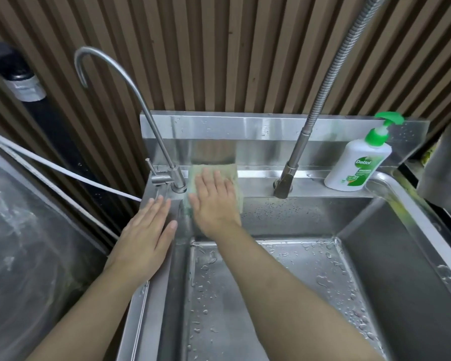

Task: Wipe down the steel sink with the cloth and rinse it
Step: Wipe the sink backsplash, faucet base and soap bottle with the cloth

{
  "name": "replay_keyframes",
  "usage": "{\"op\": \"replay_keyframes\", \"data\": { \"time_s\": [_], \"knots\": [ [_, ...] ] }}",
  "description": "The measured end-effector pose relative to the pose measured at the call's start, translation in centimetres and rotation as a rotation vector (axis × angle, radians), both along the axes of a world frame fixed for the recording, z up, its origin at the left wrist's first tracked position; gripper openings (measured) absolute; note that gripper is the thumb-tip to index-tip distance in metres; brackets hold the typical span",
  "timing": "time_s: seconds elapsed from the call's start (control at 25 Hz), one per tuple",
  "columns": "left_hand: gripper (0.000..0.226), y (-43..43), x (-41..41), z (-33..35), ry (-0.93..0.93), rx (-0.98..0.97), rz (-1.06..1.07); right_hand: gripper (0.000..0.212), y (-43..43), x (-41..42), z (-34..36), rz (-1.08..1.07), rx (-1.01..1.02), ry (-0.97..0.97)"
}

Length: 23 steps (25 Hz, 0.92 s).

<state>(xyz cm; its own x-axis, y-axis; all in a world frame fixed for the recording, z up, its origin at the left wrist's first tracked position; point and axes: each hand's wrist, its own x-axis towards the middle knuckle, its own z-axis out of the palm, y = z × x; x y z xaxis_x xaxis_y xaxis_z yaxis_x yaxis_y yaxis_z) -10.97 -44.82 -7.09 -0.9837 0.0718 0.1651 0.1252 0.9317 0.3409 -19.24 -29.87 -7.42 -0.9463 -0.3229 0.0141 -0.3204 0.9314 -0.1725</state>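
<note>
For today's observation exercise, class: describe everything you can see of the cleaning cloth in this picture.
The cloth is pale green and looks soft and thin, like a microfibre wipe. It lies flattened on the steel sink's back ledge and drapes over the edge onto the basin's rear wall, between the slim gooseneck tap and the hose faucet's base. The right hand presses flat on it with fingers spread, covering most of its middle; only its top, right and lower left margins show. Whether it is wet cannot be told.
</note>
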Motion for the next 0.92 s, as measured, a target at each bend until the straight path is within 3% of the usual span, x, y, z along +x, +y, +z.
{"op": "replay_keyframes", "data": {
  "time_s": [0.08, 0.16, 0.24, 0.32, 0.44, 0.52, 0.6, 0.72, 0.84, 0.92],
  "knots": [
    [0.080, 0.1, 0.1, -0.1, -0.006, 0.013, 0.010, 0.065, 3.8, -0.7, -0.5, -0.023, -0.002, 0.038],
    [0.079, 0.0, 0.1, -0.2, -0.021, 0.019, 0.013, 0.080, 7.0, -0.6, -0.8, -0.269, -0.015, 0.069],
    [0.078, -0.3, 0.0, -0.4, -0.016, 0.018, 0.002, 0.076, 5.3, -0.4, -0.2, -0.442, -0.023, -0.007],
    [0.079, -0.3, -0.2, -0.4, -0.006, 0.019, -0.016, 0.064, 0.5, 0.0, 0.3, -0.345, -0.030, -0.056],
    [0.078, -0.1, -0.1, -0.2, -0.003, 0.055, -0.015, 0.055, -1.5, 0.1, 0.2, -0.012, 0.015, -0.016],
    [0.077, -0.2, 0.0, -0.1, -0.011, 0.070, -0.016, 0.054, 2.7, -0.9, 0.1, -0.033, 0.044, 0.004],
    [0.077, -0.2, -0.1, -0.1, -0.011, 0.067, -0.015, 0.054, 6.9, -1.1, 0.1, -0.271, -0.066, -0.034],
    [0.078, -0.2, -0.1, -0.2, -0.011, 0.037, -0.015, 0.056, 4.0, -0.6, 0.3, -0.427, -0.046, -0.033],
    [0.081, 0.1, -0.2, 0.0, -0.001, 0.040, -0.014, 0.058, -1.5, -0.3, 0.3, -0.190, 0.001, -0.019],
    [0.080, 0.0, -0.1, -0.1, 0.004, 0.043, -0.016, 0.060, -0.2, -0.4, -0.1, -0.002, 0.030, 0.050]
  ]
}}
